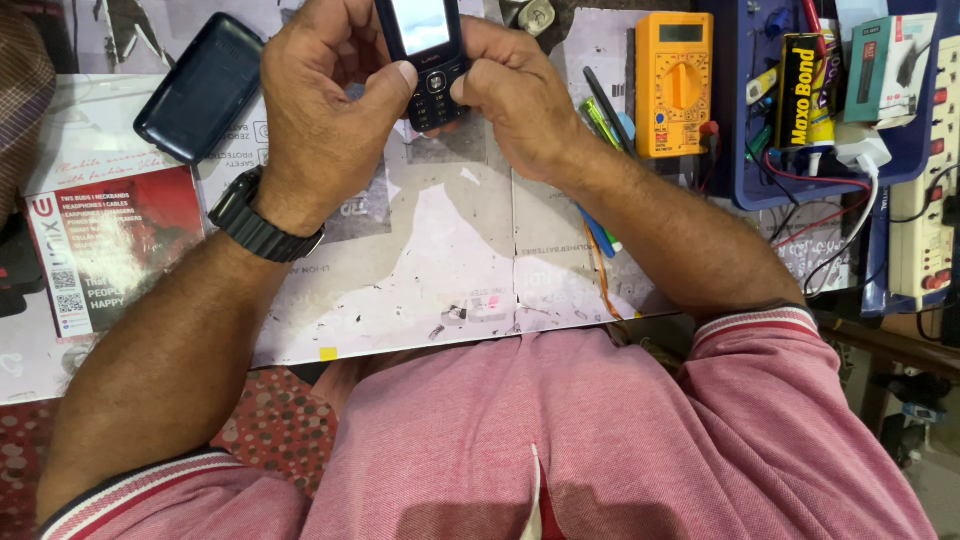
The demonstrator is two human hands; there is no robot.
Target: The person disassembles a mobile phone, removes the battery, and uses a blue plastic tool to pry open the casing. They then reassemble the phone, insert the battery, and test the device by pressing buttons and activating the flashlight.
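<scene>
At the desk's left edge I see a printed red and white leaflet (110,245), and beyond it, toward the far left corner, a dark blue hard case (203,88) lying flat on the worn paper cover of the desk (440,270).

My left hand (320,110), a black wristwatch (258,218) on its wrist, wraps the left side of a small black keypad phone (428,55); the fingers are curled together behind the body and the thumb presses on the keypad. The phone is held up off the desk near the middle of the far edge, screen lit and facing me.

My right hand (515,95) clamps the phone's right side, thumb tip on the keys beside the other thumb, fingers closed round the back.

I judge the phone light and rigid, with a smooth plastic shell that could slip and a screen worth sparing. The long side edges look like the best hold, thumbs kept to the keypad.

Right of the hands lie a few pens (605,110), then a yellow multimeter (675,85). Toward the far right corner a blue tray (745,190) holds a yellow and black glue tube (800,85) and a boxed item. A white power strip (925,230) runs along the right edge.
</scene>
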